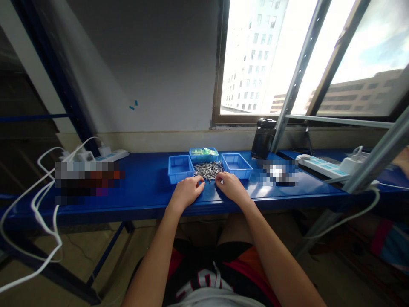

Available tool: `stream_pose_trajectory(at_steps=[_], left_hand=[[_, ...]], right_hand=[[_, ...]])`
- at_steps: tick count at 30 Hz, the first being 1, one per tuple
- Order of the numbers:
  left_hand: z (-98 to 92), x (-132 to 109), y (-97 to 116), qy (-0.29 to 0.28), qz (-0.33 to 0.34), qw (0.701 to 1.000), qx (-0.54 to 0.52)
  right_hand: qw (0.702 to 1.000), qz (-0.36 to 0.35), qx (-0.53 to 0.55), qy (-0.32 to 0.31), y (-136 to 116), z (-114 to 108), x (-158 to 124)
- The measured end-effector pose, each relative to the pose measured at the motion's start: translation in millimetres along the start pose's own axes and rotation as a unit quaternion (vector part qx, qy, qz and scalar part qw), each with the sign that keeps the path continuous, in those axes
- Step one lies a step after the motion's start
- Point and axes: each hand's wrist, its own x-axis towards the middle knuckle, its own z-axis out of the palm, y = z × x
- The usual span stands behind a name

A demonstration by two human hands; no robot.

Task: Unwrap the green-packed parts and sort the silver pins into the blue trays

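A heap of small silvery metal pieces point(208, 170), long and thin like screws or nails, lies on the blue table between my hands. At its near left edge rests my left hand point(188, 191), fingers curled and drawn together. My right hand point(230, 186) is at the heap's near right edge, with thumb and fingertips closed. Whatever either hand may hold is too small to make out. Bare blue floor shows in the left bin point(180, 166) and the right bin point(237, 163). Behind the heap, another blue bin point(194, 158) contains greenish clear plastic packets point(204, 152).
Dark device point(263, 138) stands at the back right, before the window. Power strips point(322, 167) and white cables point(47, 226) lie to both sides. Metal shelf posts point(370, 149) rise at right. Blurred items sit left and right. Another person's hand point(403, 161) shows at the far right.
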Motion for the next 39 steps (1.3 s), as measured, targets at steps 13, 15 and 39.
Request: stream_pose_trajectory(at_steps=[13,15,39], left_hand=[[-3.4,-0.8,4.4,-0.010,-0.014,1.000,-0.002],[-2.3,-0.7,3.3,-0.006,-0.011,1.000,0.000],[-5.5,-1.2,6.3,-0.013,-0.022,1.000,-0.008]], right_hand=[[1.000,0.011,0.000,0.003,-1.7,-1.6,-1.0],[1.000,0.011,-0.002,0.002,-1.5,-1.4,-0.9],[0.999,0.052,0.006,0.005,-1.7,-3.3,0.2]])
